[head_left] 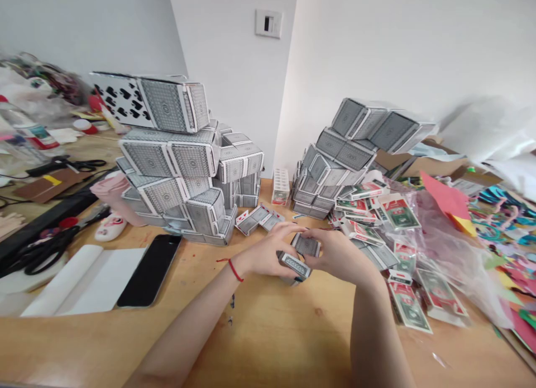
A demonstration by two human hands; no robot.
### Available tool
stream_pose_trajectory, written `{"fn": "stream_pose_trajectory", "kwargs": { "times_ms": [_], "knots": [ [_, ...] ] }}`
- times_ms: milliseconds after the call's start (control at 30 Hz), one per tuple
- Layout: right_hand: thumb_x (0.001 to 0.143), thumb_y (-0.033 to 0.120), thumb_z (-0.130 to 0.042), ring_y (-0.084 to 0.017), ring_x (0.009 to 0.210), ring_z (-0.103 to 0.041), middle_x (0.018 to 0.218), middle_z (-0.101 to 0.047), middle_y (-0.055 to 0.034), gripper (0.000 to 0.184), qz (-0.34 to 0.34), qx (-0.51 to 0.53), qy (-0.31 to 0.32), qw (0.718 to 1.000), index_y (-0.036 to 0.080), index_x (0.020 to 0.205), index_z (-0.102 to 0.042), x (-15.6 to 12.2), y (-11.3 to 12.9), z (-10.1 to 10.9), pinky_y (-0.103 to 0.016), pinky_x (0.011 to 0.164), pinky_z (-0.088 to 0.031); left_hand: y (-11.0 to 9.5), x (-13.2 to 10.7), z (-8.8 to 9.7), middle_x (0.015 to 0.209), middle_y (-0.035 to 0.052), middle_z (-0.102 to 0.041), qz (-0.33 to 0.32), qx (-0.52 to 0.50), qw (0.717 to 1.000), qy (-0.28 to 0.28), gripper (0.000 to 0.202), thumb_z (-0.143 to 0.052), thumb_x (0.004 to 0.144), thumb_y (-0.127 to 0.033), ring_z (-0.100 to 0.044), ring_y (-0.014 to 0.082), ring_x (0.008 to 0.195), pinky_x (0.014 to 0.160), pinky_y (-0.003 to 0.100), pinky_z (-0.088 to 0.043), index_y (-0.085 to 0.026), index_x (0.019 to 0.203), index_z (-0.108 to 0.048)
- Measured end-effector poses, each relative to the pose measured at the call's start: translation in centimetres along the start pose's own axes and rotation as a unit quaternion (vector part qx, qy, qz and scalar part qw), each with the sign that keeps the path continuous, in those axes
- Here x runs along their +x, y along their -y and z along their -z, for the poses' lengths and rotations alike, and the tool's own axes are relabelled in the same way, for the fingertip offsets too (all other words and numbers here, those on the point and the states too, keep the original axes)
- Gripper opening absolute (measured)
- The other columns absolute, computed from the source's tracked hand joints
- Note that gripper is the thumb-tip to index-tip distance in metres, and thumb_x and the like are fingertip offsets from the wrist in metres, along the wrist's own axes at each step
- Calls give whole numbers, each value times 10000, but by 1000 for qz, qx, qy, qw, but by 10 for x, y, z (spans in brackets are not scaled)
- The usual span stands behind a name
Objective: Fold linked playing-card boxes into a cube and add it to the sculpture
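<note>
Over the middle of the table, my left hand curls around a small block of folded playing cards with grey patterned backs. My right hand has thumb and fingers closed on another grey-backed folded card against that block. A red string bracelet circles my left wrist. Just beyond the hands lie some loose folded cards, one showing red hearts. A tall stack of folded-card blocks stands to the left. A second, leaning stack rises to the right.
A black phone and white paper lie left, near black scissors. Red and green card boxes are scattered right, beside clear plastic and coloured scraps. A white wall stands behind.
</note>
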State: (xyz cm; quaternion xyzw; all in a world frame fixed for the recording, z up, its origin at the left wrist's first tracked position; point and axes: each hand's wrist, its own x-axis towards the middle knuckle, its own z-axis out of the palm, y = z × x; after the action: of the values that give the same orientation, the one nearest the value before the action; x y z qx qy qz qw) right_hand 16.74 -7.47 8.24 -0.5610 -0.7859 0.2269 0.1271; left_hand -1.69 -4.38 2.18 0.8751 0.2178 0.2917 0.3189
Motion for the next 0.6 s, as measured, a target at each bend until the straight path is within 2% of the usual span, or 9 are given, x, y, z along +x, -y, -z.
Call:
{"fn": "stream_pose_trajectory", "kwargs": {
  "times_ms": [100,300,467,600],
  "knots": [
    [700,299,-592,-200,745,-640,902,-713,-63,348,-6,-8,-5,1000,186,1023,-660,0,-4,0,-262,652,-425,-3,-2,5,1336,70,-458,7,18,1000,6,166,-763,589,-244,-380,301,1261,1042,455,-339,-222,738,-695],
    [689,289,-587,-188,694,-633,829,-713,-51,338,-27,-8,4,1000,189,1002,-664,0,-5,1,-254,617,-421,-5,-9,19,1274,58,-470,23,33,998,42,448,-581,603,6,-439,257,1212,1026,404,-369,-260,956,-657],
    [679,279,-588,-180,666,-626,767,-707,-39,251,-20,-13,1,1000,189,896,-677,1,-2,1,-251,613,-418,-2,-10,24,1073,50,-544,57,5,995,80,394,-524,706,-21,-565,179,1005,896,297,-448,-239,1008,-654],
    [667,268,-604,-198,728,-638,816,-714,-58,297,-24,-22,-7,999,186,945,-671,1,-2,-1,-257,648,-427,2,-8,25,895,8,-646,94,-54,988,109,398,-587,666,-29,-617,145,799,738,234,-474,-237,995,-670]
  ]
}}
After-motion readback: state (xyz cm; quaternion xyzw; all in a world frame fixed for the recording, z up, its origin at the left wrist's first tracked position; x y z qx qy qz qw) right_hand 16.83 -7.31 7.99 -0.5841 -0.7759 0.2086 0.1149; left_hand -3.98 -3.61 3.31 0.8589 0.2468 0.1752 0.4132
